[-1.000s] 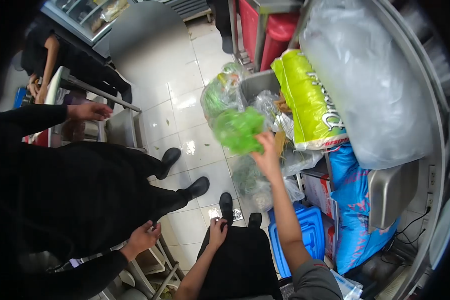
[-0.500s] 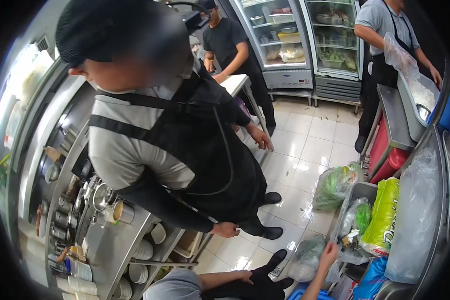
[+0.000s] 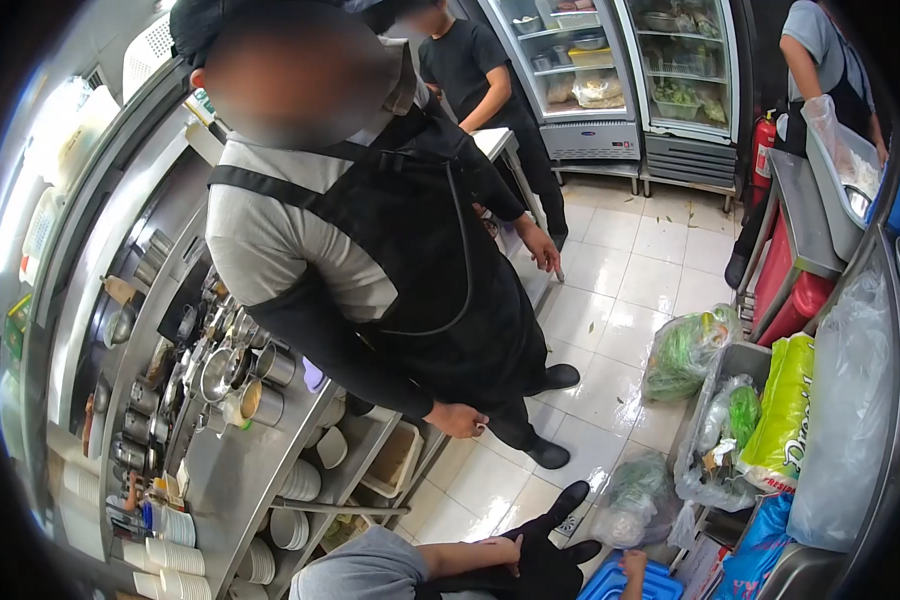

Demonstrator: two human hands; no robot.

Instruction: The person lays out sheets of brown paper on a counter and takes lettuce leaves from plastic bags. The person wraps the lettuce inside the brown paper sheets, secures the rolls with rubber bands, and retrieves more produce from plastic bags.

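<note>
My left hand (image 3: 507,552) rests on the dark cloth over my thigh, its fingers lying loosely with nothing visible in them. At the bottom edge, my right hand (image 3: 632,566) is partly cut off over a blue plastic basket (image 3: 602,582); its fingers look bunched, and anything in them is hidden. Just beyond it lies a clear bag of leafy vegetables (image 3: 635,495) on the floor. A grey crate (image 3: 692,425) holding bagged greens stands further right, beside a yellow-green printed sack (image 3: 782,410) and a blue bag (image 3: 760,560).
A co-worker in a black apron (image 3: 440,270) stands close in front. To the left is a steel counter (image 3: 232,490) with pans and stacked bowls. Another vegetable bag (image 3: 685,355) lies on the tiles. Glass-door fridges (image 3: 580,140) and two more people are behind.
My right hand has drawn back from beside the grey crate to the blue basket. My left hand stays on my thigh. The view has shifted, and the co-worker in front appears slightly further right.
</note>
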